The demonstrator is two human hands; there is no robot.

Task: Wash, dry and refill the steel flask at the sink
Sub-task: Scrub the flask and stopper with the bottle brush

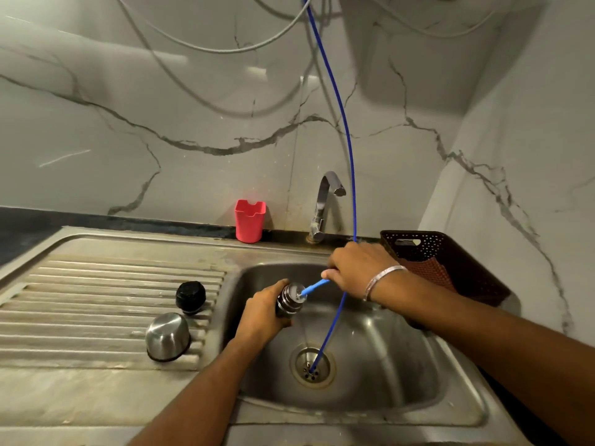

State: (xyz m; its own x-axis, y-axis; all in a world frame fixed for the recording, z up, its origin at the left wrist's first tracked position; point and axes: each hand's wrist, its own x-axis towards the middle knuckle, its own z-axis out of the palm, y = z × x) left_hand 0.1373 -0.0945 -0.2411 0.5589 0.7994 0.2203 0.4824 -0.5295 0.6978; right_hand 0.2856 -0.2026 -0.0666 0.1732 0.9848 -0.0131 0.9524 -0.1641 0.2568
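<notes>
Fingers of the left hand (262, 312) wrap the flask (289, 299) over the sink (370, 349), hiding its body. Right hand (357, 268) grips a light-blue brush (314, 287), bristles lost inside the mouth. Left, on the drainboard (96, 300), sit a black stopper (190, 297) and steel cup (167, 337). Far right, a basket (450, 262) is partly hidden by the wrist.

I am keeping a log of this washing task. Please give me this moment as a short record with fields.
left hand: grips the steel flask over the sink basin
right hand: holds a light blue brush, its tip at the flask mouth
drainboard: black stopper; steel cup lid, upside down
tap: no water visible
blue hose: ends at the drain
</notes>
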